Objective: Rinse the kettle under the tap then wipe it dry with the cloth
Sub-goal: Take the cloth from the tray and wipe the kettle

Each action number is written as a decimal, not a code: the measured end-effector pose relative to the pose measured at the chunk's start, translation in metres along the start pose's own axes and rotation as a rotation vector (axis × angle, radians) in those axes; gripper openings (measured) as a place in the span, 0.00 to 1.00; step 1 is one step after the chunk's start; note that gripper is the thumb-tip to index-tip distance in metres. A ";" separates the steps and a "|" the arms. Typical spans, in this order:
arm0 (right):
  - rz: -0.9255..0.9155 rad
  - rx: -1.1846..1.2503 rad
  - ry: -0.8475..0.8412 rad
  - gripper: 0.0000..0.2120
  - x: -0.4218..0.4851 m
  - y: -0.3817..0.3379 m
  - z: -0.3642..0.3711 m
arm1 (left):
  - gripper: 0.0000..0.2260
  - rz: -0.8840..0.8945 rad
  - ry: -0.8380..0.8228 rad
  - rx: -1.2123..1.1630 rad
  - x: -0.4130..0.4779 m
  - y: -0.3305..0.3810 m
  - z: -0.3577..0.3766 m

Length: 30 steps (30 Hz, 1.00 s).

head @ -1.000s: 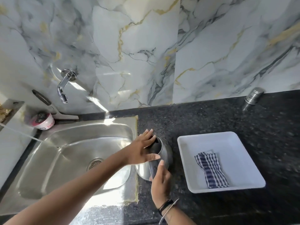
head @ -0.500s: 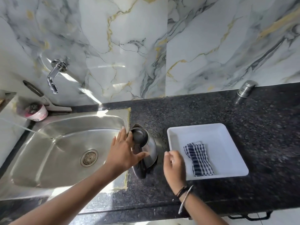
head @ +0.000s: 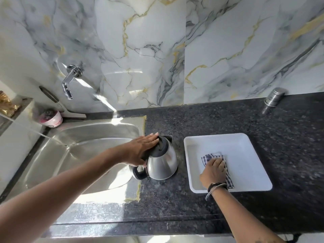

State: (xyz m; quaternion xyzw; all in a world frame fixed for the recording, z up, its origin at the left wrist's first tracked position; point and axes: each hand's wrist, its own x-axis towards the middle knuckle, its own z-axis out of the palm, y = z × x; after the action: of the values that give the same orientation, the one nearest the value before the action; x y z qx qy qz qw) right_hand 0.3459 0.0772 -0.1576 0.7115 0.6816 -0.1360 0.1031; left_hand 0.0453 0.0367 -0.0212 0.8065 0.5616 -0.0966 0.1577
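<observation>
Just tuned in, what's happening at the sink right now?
A person's left hand rests on top of the steel kettle, which stands upright on the dark counter beside the sink. The right hand presses on the checked cloth in the white tray. No water shows at the tap.

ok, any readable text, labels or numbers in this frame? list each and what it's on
Pink tub behind the sink: white lettering and a round mark on its side, too blurred to read.
Kettle: no text visible.
Checked cloth, white tray, tap, steel canister: none.
</observation>
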 end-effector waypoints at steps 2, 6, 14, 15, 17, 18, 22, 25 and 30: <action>-0.006 0.006 0.022 0.29 0.002 0.001 0.002 | 0.47 0.027 0.010 0.034 0.001 -0.002 0.000; 0.018 0.304 0.098 0.24 0.006 0.006 -0.008 | 0.40 0.108 0.088 -0.070 -0.010 0.004 0.005; 0.169 1.457 0.349 0.28 -0.059 -0.045 -0.044 | 0.27 0.231 0.011 -0.067 -0.009 -0.001 -0.006; 0.133 1.502 0.359 0.29 -0.071 -0.061 -0.041 | 0.26 0.243 0.007 -0.067 -0.007 -0.001 -0.007; -0.023 1.538 0.291 0.27 -0.090 -0.097 -0.029 | 0.26 0.264 0.005 -0.070 -0.005 -0.002 -0.009; -0.118 1.515 0.244 0.27 -0.097 -0.114 -0.022 | 0.27 0.273 0.004 -0.071 -0.004 -0.002 -0.010; -0.143 1.431 0.258 0.35 -0.095 -0.152 -0.011 | 0.31 0.282 -0.044 -0.068 -0.004 -0.004 -0.012; -0.095 1.487 0.160 0.36 -0.080 -0.138 -0.009 | 0.33 0.291 -0.069 -0.097 -0.005 -0.004 -0.012; 0.000 1.789 0.039 0.16 -0.067 -0.112 -0.032 | 0.33 0.301 -0.069 -0.103 -0.004 -0.005 -0.012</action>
State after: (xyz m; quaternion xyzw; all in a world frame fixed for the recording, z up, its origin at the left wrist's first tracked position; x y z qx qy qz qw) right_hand 0.2332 0.0308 -0.1004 0.5279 0.3220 -0.6046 -0.5020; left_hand 0.0386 0.0395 -0.0092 0.8685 0.4330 -0.0707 0.2308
